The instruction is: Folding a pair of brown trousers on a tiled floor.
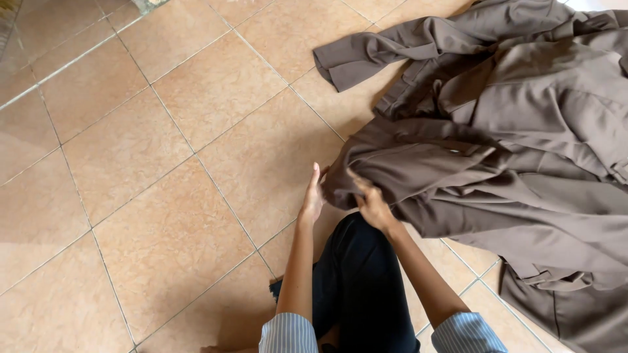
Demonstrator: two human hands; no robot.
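Observation:
A heap of brown cloth garments [510,131] lies crumpled on the tiled floor at the right. My left hand [313,195] touches the near left edge of the brown cloth, fingers fairly straight. My right hand [371,202] is blurred and grips a fold of the same cloth just beside it. Both arms reach forward from striped sleeves. My leg in dark trousers [356,281] lies between my arms.
The floor is made of orange-tan tiles [163,163] with pale grout lines and stretches to the left. One brown sleeve [373,55] sticks out toward the upper middle. A paler strip of floor edge [13,26] shows at the top left corner.

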